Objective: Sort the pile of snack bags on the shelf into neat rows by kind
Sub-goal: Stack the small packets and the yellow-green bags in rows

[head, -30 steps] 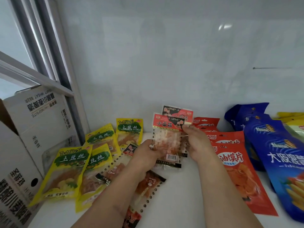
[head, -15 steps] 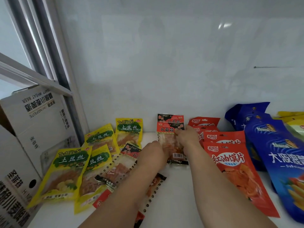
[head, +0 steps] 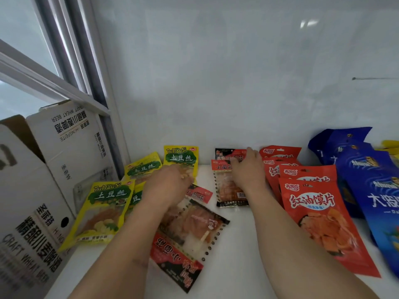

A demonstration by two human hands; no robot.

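Two small clear packets with red tops (head: 232,190) lie stacked against the back wall at the middle of the white shelf (head: 241,251). My right hand (head: 248,172) presses flat on them, fingers straight. My left hand (head: 167,187) hovers over the loose packets of the same kind: a small one (head: 199,194) under its fingertips and a larger one (head: 190,229) lying upside down by my forearm. It holds nothing. Several yellow bags (head: 108,203) lie at the left. A row of red bags (head: 313,203) overlaps on the right.
Big blue bags (head: 375,186) lie at the far right with yellow ones behind them. An open white cardboard box (head: 64,143) stands past the shelf's left edge by a metal frame (head: 92,83). The white back wall (head: 216,83) rises right behind the bags.
My right hand has laid the red-topped packets down at the back wall and flattened on them. My left hand let go and moved left over the loose packets.
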